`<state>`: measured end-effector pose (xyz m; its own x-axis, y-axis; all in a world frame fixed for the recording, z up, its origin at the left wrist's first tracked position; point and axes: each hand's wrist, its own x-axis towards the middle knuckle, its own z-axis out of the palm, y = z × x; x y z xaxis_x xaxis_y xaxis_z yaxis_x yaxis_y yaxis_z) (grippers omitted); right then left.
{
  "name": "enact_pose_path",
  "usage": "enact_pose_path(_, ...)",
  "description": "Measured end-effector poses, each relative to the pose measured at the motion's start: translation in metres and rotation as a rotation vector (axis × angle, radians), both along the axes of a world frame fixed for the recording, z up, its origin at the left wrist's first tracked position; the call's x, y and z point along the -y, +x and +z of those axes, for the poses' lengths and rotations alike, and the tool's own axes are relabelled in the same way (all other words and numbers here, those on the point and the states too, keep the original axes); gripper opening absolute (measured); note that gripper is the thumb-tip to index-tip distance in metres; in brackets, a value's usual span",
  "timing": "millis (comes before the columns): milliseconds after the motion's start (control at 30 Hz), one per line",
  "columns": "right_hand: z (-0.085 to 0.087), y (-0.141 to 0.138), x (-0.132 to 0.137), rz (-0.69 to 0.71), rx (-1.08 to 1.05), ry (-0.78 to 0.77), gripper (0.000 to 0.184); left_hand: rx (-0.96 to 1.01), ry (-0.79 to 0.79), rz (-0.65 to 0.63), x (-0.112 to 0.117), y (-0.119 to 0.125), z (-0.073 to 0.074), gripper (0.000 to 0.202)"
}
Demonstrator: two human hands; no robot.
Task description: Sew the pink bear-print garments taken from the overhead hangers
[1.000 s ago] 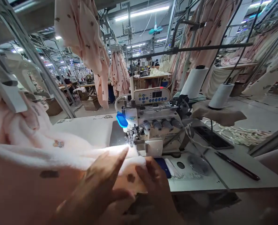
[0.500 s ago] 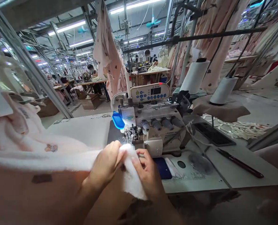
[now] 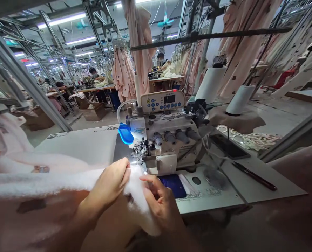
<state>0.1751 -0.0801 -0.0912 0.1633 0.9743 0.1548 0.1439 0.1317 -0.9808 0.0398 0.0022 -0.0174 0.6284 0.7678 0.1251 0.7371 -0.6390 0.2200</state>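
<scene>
A pale pink fleece garment (image 3: 40,175) printed with small dark bears lies across the table from the left and over my lap. My left hand (image 3: 111,183) is closed on its white fluffy edge just in front of the presser foot (image 3: 139,154) of the overlock sewing machine (image 3: 161,140). On the right side of that edge my right hand (image 3: 158,199) pinches the same fleece, with thumb and fingers pressed on it. The fabric edge between both hands touches the machine's needle area.
A dark pen-like tool (image 3: 253,171) lies on the white table (image 3: 250,185) at the right. Two white thread cones (image 3: 211,84) stand behind the machine. Pink garments (image 3: 124,73) hang from overhead rails. A person (image 3: 94,75) works at a far table.
My left hand went from flat with fingers spread to closed on the fleece edge. Both hands brought that edge up to the presser foot. The view shifted slightly right.
</scene>
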Motion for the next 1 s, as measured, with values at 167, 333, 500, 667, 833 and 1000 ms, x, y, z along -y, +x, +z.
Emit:
enact_pose_path(167,0.001,0.005,-0.001,-0.019,-0.001,0.02,0.032,0.017,-0.007,0.009,-0.002,0.009,-0.002,0.019)
enact_pose_path(333,0.0,0.013,-0.007,-0.045,0.025,-0.037,0.044,-0.036,-0.013,0.034,-0.005,0.021,-0.003,0.018)
enact_pose_path(500,0.012,0.019,-0.025,-0.013,-0.105,-0.087,0.055,-0.134,0.086,0.069,-0.021,0.025,-0.007,0.018)
enact_pose_path(667,0.004,0.012,-0.009,-0.047,-0.177,-0.082,0.055,0.09,0.358,-0.076,0.0,0.009,-0.023,0.022)
enact_pose_path(833,-0.029,-0.004,0.024,-0.071,-0.29,-0.028,0.052,0.381,0.612,-0.375,0.042,-0.003,-0.063,0.03)
enact_pose_path(1000,-0.029,0.001,0.002,-0.256,-0.166,0.052,0.032,0.508,0.525,-0.345,0.053,-0.002,-0.058,0.023)
